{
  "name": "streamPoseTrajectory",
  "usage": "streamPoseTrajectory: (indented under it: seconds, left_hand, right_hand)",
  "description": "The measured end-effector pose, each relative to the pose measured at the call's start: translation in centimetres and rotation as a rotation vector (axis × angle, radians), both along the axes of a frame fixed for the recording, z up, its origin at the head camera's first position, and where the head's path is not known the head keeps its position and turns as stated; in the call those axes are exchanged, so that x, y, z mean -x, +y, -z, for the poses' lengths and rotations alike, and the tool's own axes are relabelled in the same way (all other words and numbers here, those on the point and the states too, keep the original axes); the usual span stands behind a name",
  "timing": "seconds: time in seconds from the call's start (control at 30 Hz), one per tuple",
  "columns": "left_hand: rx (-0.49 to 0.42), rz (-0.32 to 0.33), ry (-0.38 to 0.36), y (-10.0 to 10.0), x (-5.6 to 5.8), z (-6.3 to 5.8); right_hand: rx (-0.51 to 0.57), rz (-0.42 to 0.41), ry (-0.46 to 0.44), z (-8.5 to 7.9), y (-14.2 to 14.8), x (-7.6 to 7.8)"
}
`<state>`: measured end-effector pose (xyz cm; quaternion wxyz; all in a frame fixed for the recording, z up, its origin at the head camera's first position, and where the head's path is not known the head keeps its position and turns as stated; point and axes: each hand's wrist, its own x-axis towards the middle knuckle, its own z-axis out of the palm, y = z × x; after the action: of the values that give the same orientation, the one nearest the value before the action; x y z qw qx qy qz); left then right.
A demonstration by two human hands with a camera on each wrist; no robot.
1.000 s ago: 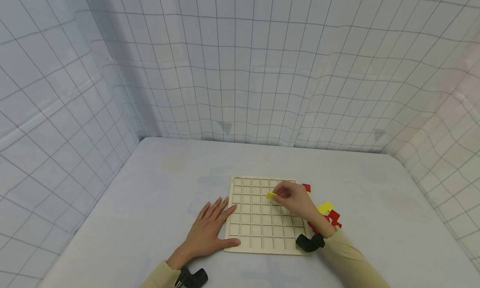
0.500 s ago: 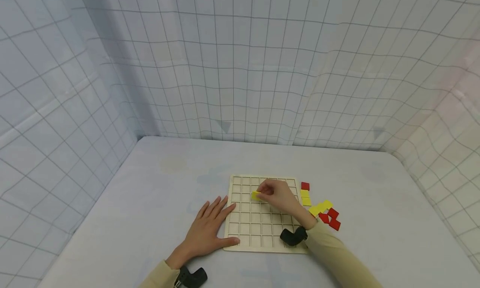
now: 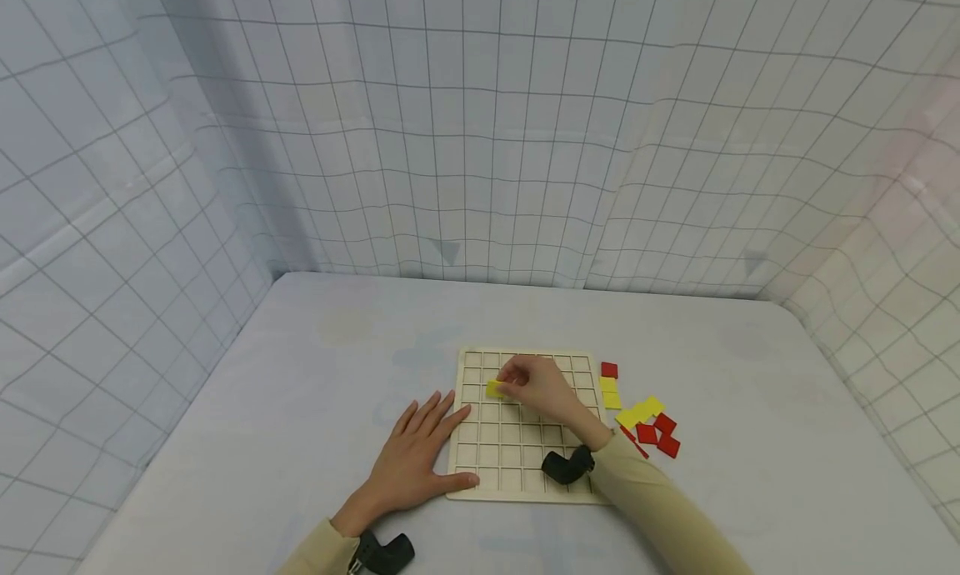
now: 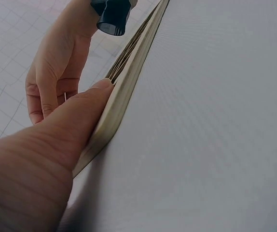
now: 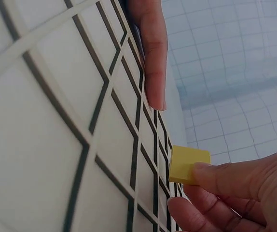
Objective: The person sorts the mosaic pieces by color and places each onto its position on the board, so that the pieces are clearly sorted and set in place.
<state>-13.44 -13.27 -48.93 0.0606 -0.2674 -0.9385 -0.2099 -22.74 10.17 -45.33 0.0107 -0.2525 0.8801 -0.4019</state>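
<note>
A pale wooden grid board [image 3: 510, 457] with raised dividers lies on the table. My left hand [image 3: 412, 458] is spread flat at its left side, fingertips and thumb resting on the edge; the left wrist view shows the thumb [image 4: 76, 113] on the rim. My right hand [image 3: 542, 389] pinches a yellow square tile [image 5: 189, 164] between thumb and fingers, over the upper left part of the board. In the right wrist view the tile is tilted close to the dividers; whether it touches them I cannot tell.
Right of the board, a red tile [image 3: 610, 370] and yellow tiles [image 3: 610, 393] stand in a column. Farther toward me lie more yellow tiles [image 3: 640, 412] and several red tiles [image 3: 665, 423], loosely spread. A grid-patterned sheet [image 3: 480, 142] walls the table's back and sides.
My right hand has moved left across the board with the yellow tile, uncovering more of the tiles at the right. The left hand keeps its place.
</note>
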Motion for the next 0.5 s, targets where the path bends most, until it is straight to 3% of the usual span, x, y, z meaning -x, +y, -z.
streamPoseTrajectory:
  seconds: [0.27,0.5]
  left_hand:
    - [-0.033,0.004,0.042,-0.06,0.04,0.27]
    - [-0.011,0.002,0.010,0.03,0.11,0.14]
  right_hand:
    - [0.010,-0.009,0.017,-0.09,-0.47,0.01]
    - [-0.039,-0.004,0.019,-0.01,-0.61,0.03]
